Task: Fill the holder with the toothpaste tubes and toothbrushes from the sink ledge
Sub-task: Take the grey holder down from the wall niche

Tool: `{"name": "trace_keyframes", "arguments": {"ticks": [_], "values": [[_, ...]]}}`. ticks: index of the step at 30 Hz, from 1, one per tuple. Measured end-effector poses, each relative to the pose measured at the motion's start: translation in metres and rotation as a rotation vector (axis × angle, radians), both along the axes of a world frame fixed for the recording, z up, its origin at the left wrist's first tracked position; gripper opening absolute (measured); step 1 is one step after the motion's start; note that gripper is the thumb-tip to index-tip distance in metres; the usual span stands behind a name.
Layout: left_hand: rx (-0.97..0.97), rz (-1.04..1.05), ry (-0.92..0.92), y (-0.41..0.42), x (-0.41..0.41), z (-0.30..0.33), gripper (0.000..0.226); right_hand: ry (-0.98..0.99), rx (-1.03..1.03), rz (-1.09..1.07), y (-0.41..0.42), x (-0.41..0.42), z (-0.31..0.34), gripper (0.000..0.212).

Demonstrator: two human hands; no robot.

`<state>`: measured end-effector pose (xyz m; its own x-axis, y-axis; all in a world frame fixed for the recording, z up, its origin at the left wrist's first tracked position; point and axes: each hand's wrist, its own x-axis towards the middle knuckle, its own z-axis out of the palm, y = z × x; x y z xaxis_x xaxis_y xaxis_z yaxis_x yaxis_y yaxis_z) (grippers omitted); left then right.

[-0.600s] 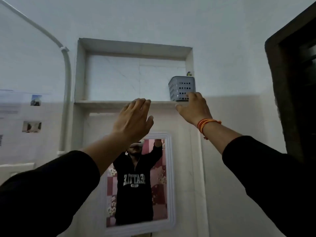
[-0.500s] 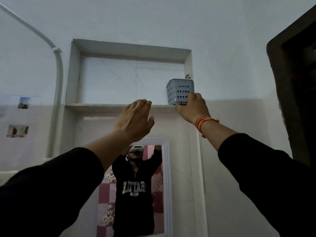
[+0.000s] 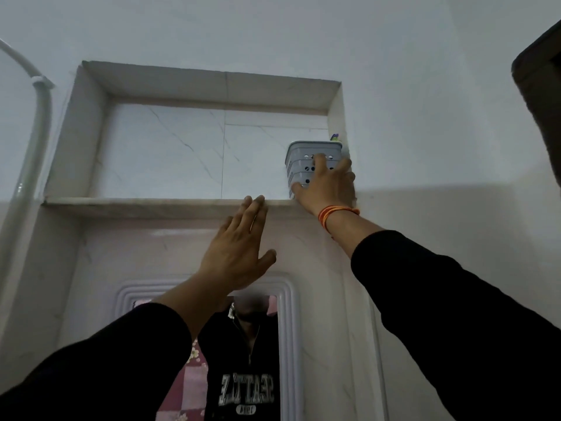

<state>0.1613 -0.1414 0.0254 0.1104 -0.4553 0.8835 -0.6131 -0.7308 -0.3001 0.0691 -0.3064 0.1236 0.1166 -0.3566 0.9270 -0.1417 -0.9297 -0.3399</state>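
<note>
A pale wall fills most of the view, with a deep recessed niche cut into it, lined in white marbled tile. Below the niche hangs a mirror in a ridged white frame, showing a person in a black sweatshirt with both arms raised. A white pipe runs up the left side and bends away at the top. A dark door frame edges in at the far right.

Both arms reach up in black sleeves. The niche's ledge runs along the bottom of the recess, and at its right end, tucked into the corner against the side wall, stands the grey holder, upright, its sides dotted with holes.

The right hand is spread across the front of the holder, fingers splayed and pressed on it, thumb low near its base; an orange thread band circles the wrist. The left hand is flat and wide, holding nothing, fingertips just touching the front edge of the ledge.

A small green and purple tip pokes above the holder's back rim; what it belongs to I cannot tell.
</note>
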Motion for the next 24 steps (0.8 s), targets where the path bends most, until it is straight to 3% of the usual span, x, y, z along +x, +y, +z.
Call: {"name": "trace_keyframes", "arguments": {"ticks": [2,6,9,16,24], "values": [[-0.017,-0.032,-0.010,-0.001,0.006,0.000,0.095,-0.052,0.031,0.068,0.000,0.009,0.004,0.079],[-0.008,-0.063,-0.035,0.003,0.012,0.001,0.096,-0.045,0.195,0.156,0.004,0.019,0.019,0.121],[0.006,-0.081,-0.019,0.006,0.012,0.002,0.096,-0.047,0.293,0.170,0.008,0.018,0.027,0.137],[0.035,-0.117,0.082,0.010,0.002,0.009,0.103,-0.124,0.341,0.199,0.023,-0.008,0.027,0.121],[0.116,-0.184,0.230,0.024,-0.014,0.026,0.098,-0.099,0.292,0.292,0.059,-0.069,0.015,0.117]]}}
